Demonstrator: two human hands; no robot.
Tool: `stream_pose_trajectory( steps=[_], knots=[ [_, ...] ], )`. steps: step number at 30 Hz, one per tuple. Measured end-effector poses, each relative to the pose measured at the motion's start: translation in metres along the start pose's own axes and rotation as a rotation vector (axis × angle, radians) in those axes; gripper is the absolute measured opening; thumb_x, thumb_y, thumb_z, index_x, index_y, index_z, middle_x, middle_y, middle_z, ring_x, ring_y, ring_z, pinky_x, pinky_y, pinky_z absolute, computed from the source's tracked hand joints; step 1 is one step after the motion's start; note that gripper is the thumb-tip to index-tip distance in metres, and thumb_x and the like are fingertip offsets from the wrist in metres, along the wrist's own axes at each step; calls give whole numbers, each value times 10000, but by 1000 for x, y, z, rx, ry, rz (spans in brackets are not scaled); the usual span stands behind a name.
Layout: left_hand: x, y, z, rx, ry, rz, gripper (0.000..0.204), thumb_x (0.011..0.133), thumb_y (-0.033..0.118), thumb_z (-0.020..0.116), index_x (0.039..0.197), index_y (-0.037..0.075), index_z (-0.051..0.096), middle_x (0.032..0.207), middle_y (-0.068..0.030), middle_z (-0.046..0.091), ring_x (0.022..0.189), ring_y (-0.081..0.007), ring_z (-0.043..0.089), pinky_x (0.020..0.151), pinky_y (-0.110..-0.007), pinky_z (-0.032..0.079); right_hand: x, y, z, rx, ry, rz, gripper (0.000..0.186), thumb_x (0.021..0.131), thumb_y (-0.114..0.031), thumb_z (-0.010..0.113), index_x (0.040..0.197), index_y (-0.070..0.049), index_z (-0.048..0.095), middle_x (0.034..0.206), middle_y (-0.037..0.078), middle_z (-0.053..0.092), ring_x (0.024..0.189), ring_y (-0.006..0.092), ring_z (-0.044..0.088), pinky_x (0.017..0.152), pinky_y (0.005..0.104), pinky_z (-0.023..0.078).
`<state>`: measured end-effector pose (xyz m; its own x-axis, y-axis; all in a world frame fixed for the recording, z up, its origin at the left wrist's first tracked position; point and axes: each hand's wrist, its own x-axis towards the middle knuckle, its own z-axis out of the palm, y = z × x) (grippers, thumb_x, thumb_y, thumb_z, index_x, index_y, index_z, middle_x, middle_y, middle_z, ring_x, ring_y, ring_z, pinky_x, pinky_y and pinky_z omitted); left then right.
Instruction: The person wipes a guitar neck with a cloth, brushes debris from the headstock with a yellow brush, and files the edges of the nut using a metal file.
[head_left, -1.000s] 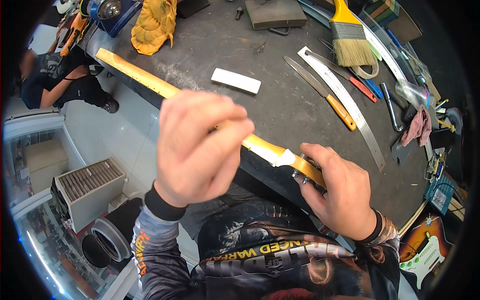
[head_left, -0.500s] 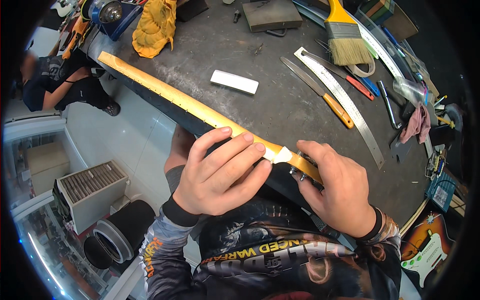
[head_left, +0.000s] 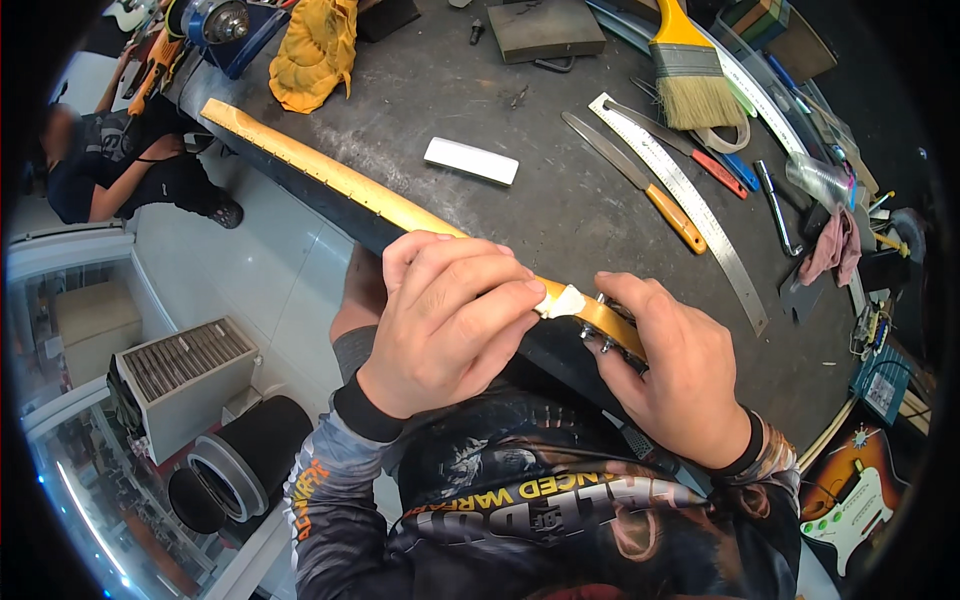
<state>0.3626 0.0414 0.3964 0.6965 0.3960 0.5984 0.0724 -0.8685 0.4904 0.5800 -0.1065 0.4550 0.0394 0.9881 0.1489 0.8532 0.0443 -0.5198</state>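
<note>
A golden-yellow guitar neck (head_left: 330, 170) lies slantwise along the bench's near edge, its side with fret ends turned toward me. My right hand (head_left: 685, 375) grips its headstock (head_left: 610, 322), thumb and fingers on either side by the metal tuning pegs. My left hand (head_left: 455, 315) is closed over the neck just below the headstock, fingers bent and pressed together. A white patch or wrap (head_left: 567, 302) shows on the neck beside the left fingertips. Whether a small piece is under those fingers is hidden. A white rectangular block (head_left: 471, 161) lies on the bench beyond the neck.
On the dark bench (head_left: 400, 110) lie a yellow glove (head_left: 312, 55), a steel ruler (head_left: 680, 210), an orange-handled knife (head_left: 640, 185), a brush (head_left: 690, 85) and a socket wrench (head_left: 778, 210). A seated person (head_left: 130, 165) is at far left. A sunburst guitar body (head_left: 850, 500) stands lower right.
My left hand's fingers, earlier stretched flatter over the neck, are now bent and bunched, with the hand raised slightly. The neck shifted a little. My right hand keeps its grip.
</note>
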Motion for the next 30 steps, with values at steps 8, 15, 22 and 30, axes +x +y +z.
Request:
stream_pose_trajectory(
  steps=[8,15,22,30],
  knots=[
    [16,9,-3,52,-61,-7,615,778,114,959,1326,131,682,1231,-87,738,1147,-332,704,1058,-534,428,-2,0,-13,-21,-16,20,566,858,-74,827,1390,-68,633,1032,106,725,857,317,768,698,441,599],
    [33,-4,-44,201,-363,65,594,817,140,882,1372,105,677,1179,-106,699,1119,-356,691,1033,-529,482,-9,4,13,46,60,-110,497,911,-98,743,1376,-16,589,1008,159,685,822,372,777,680,489,615],
    [81,-18,-62,307,-756,188,283,891,235,850,1124,119,738,928,-71,713,945,-340,726,807,-482,536,-21,-7,11,-283,65,-64,637,989,-143,703,1595,-41,532,1165,101,702,1210,276,724,1154,469,511],
    [96,19,-112,282,-412,164,335,857,103,867,1147,37,712,1008,-163,716,987,-433,704,867,-547,537,-72,-77,-11,104,528,-888,310,976,-178,709,1251,-37,694,1210,131,670,1161,342,687,1034,492,569]
  ],
)
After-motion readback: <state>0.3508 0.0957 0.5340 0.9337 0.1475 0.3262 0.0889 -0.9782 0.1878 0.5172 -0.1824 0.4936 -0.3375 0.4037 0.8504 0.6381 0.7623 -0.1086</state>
